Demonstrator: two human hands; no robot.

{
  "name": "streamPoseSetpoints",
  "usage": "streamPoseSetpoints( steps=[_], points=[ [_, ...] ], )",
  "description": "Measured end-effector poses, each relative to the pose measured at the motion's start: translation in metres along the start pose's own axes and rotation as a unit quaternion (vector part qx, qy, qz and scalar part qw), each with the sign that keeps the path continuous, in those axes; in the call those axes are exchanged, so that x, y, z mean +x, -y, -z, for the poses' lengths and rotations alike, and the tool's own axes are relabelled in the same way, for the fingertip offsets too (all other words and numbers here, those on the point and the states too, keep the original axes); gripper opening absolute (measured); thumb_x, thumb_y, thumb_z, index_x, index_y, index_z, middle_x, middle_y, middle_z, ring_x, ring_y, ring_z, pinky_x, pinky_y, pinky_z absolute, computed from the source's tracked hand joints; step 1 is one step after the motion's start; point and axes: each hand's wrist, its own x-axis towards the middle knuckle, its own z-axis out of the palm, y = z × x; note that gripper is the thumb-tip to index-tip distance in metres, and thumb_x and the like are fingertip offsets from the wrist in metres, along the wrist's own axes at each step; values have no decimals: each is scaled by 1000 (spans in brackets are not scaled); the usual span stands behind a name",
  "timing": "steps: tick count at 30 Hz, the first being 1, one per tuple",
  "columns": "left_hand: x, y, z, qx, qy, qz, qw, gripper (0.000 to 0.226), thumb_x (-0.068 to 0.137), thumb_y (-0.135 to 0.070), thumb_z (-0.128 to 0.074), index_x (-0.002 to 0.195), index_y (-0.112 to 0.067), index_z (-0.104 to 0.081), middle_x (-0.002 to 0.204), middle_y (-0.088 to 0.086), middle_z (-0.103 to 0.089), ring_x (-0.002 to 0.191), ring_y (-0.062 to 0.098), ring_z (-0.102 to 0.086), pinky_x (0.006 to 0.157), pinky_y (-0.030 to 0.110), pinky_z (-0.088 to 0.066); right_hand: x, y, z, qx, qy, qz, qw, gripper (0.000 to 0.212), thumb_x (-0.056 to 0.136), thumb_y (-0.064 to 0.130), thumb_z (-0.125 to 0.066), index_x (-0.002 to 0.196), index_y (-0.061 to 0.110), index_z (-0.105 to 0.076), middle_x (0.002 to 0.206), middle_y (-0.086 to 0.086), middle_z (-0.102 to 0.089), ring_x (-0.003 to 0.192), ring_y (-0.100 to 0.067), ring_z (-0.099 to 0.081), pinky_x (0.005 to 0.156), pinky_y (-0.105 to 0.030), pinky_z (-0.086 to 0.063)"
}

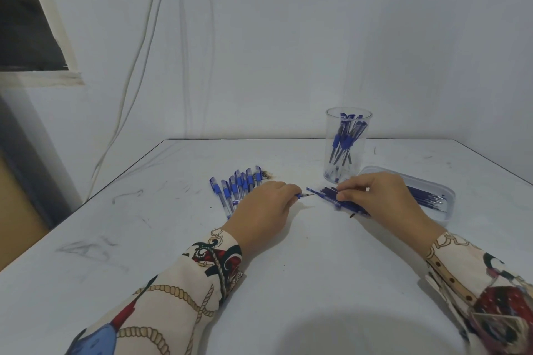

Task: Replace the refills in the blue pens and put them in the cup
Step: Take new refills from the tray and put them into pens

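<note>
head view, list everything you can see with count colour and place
cup: one, clear, far right of table, blue pens standing inside
row of pens: about seven, blue, beyond left hand
loose refills: a pile, dark blue, under right hand
tray: one, clear, right edge, refills inside
table: one, white, scuffed
cables: several, white, on wall
left hand: holds a pen part
right hand: fingers on the refills
</note>
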Motion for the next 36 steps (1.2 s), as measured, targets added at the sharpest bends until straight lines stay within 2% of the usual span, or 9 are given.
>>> streamPoseSetpoints(
  steps=[3,5,11,15,20,25,29,32,36],
  points=[
    [0,1,-2,4,-3,0,1000,29,99,-16,-34,118,-14,-57,97,4,-63,89,20,-54,78,35,-45,5,-8,-1,-76,22,26,996,16,88,14,-65,99,16,-75,88,5,-63,82,-7,-56,64,-3,-36],
    [1,1,-3,4,-7,0,1000,28,99,-15,-36,116,-13,-58,94,4,-63,88,21,-54,76,34,-45,6,-8,-4,-121,52,60,989,18,90,8,-59,100,13,-74,90,3,-63,89,-10,-55,67,-8,-34],
    [1,0,-2,2,-4,2,1000,30,99,-15,-36,120,-15,-56,100,4,-64,91,20,-54,78,31,-44,5,-15,-17,-244,90,181,948,18,91,13,-59,99,19,-74,94,3,-65,95,-17,-54,83,-27,-40],
    [1,-1,-1,13,-3,4,1000,30,99,-16,-35,120,-16,-56,101,3,-64,91,19,-54,78,31,-45,5,-12,-19,-294,89,213,927,25,94,17,-54,112,26,-68,102,7,-66,97,-15,-53,78,-24,-34],
    [0,-1,-1,11,-6,7,1000,29,99,-18,-35,117,-16,-57,99,2,-64,91,20,-54,78,34,-46,4,-9,-20,-288,63,203,934,30,94,19,-52,119,32,-62,98,9,-65,92,-12,-51,80,-25,-40],
    [1,-3,0,11,1,8,1000,30,99,-16,-35,121,-16,-55,102,3,-63,92,20,-53,80,33,-45,3,-11,-19,-283,51,197,937,27,92,24,-57,116,34,-64,90,11,-54,87,-12,-49,74,-21,-36],
    [-1,-4,1,8,-2,7,1000,30,100,-18,-35,121,-16,-55,104,3,-63,94,19,-53,82,33,-45,6,-15,-18,-281,54,189,939,26,90,31,-60,115,37,-64,90,8,-53,87,-14,-50,72,-22,-34],
    [-1,-4,1,6,-1,5,1000,29,99,-17,-35,120,-16,-56,102,2,-63,93,19,-53,81,35,-46,7,-14,-16,-280,47,219,933,23,88,31,-62,110,34,-67,86,10,-59,84,-13,-49,70,-25,-31],
    [-4,-4,-1,2,-9,-8,1000,28,98,-17,-35,116,-17,-57,98,2,-63,90,20,-52,78,39,-45,4,-7,-18,-252,-11,309,917,17,80,23,-74,97,21,-74,85,7,-71,79,-19,-59,68,-33,-44]
  ],
)
